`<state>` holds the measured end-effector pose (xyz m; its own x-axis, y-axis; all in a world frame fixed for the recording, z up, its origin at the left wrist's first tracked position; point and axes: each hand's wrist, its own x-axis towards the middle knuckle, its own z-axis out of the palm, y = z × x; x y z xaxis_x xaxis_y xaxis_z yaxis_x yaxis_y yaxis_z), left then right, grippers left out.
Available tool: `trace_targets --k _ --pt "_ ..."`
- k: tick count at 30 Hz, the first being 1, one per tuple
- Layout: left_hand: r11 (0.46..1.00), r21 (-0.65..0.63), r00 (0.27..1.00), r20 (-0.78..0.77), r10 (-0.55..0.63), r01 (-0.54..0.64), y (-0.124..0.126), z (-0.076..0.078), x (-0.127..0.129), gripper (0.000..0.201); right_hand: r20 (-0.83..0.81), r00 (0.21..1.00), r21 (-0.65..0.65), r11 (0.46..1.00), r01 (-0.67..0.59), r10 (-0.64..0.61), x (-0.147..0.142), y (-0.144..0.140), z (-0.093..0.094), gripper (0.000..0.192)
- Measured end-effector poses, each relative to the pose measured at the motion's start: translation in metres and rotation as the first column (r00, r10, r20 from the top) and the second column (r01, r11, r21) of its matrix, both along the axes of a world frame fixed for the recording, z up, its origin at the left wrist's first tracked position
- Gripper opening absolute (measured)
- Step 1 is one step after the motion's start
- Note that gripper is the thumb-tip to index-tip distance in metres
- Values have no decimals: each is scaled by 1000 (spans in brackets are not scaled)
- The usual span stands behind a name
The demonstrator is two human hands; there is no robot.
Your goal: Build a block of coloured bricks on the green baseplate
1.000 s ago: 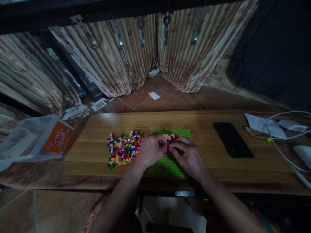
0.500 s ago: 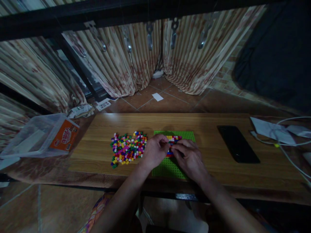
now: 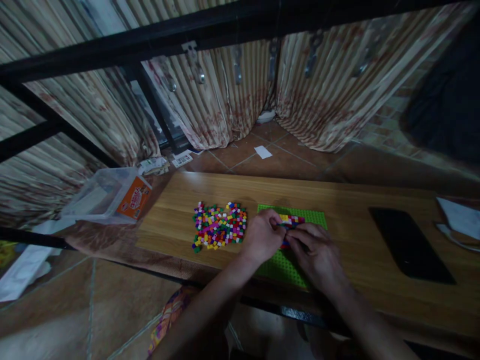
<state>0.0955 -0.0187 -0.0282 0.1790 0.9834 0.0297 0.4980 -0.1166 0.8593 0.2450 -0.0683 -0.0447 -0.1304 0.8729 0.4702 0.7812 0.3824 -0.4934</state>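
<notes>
A green studded baseplate (image 3: pixel 278 270) lies on the wooden table, with rows of small coloured building bricks (image 3: pixel 294 219) on its middle, partly covered by my hands. My left hand (image 3: pixel 263 235) is closed in a pinch over the left side of these rows. Facing it, my right hand (image 3: pixel 317 250) also pinches, its fingertips close to those of the left. Whatever sits between the fingers is too small and hidden to make out. Left of the baseplate spreads a pile of loose bricks (image 3: pixel 221 227) in many colours, near my left wrist.
On the wooden table (image 3: pixel 165 215), a flat black slab (image 3: pixel 410 245) lies to the right, with white paper (image 3: pixel 459 217) and a cable (image 3: pixel 455 237) beyond it. A clear plastic bin (image 3: pixel 95 200) with an orange label stands off the table's left end.
My view has turned left and tilted, so the table and everything on it appear farther right. Both hands stay pinched at the brick rows.
</notes>
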Motion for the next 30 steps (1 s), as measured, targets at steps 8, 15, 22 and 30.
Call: trace_targets --k 8,15,22,30 --pt "995 -85 999 20 50 -48 -2 6 4 14 24 1000 8 1000 -15 15 4 0 -4 22" --pt "998 -52 999 29 37 -35 -6 11 1 13 -1 1000 -7 1000 -20 20 6 0 -5 24" --pt "998 -10 997 50 -62 63 -5 9 -19 15 -2 1000 9 1000 -1 1 6 0 -6 27" --pt "998 16 951 -305 -49 57 18 25 -109 17 -6 1000 2 1000 4 -4 8 0 -9 26"
